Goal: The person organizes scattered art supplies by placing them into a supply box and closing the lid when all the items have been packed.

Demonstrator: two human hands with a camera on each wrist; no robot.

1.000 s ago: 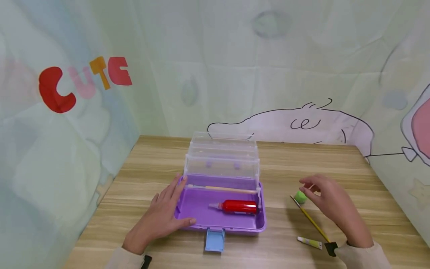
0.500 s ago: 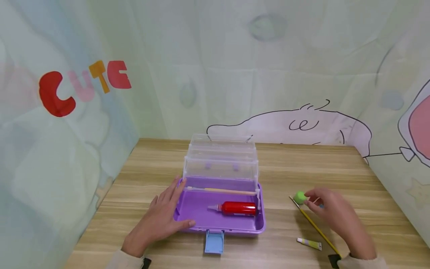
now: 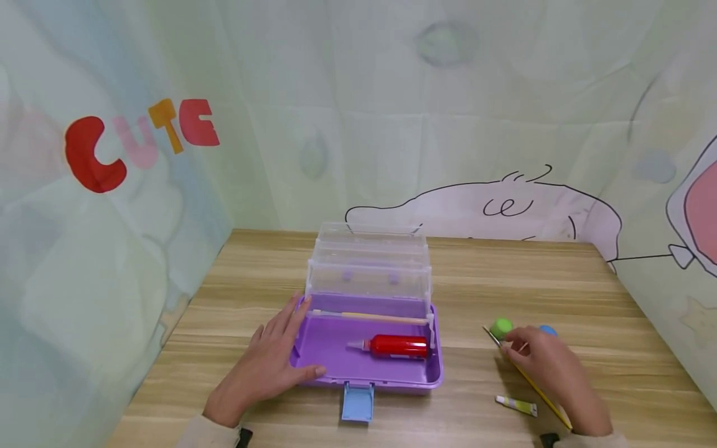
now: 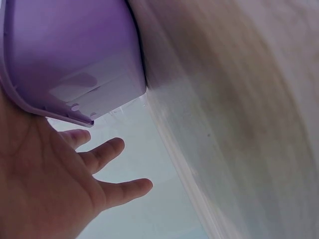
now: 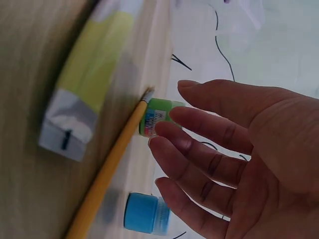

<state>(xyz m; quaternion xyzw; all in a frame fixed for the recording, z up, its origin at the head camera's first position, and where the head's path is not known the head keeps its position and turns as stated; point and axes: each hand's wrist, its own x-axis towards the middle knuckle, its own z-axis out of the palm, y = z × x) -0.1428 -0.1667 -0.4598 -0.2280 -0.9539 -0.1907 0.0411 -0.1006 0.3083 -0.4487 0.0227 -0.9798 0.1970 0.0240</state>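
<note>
My left hand point(image 3: 271, 361) rests on the left side of a purple box point(image 3: 392, 384), its fingers spread along the rim. Inside lies a red squeeze bottle point(image 3: 399, 346) with a pale nozzle; a light-handled paintbrush point(image 3: 381, 319) spans the back. To the right, my right hand point(image 3: 549, 364) hovers over a yellow-handled paintbrush point(image 3: 542, 395), fingers loosely bent with nothing between them. In the right wrist view its fingertips overlap a green paint pot point(image 5: 154, 117), and a blue paint pot point(image 5: 142, 213) stands below them. A yellow-and-white paint tube point(image 3: 516, 406) lies nearer the front.
Clear tiered trays point(image 3: 370, 277) stand raised behind the box. A blue latch point(image 3: 358, 403) hangs open at its front. The wooden table point(image 3: 241, 267) meets printed cloth walls point(image 3: 269, 155) at the back and sides.
My right hand has come down and toward me, from beside the green pot to over the yellow paintbrush, uncovering the blue pot. The left hand has stayed on the box.
</note>
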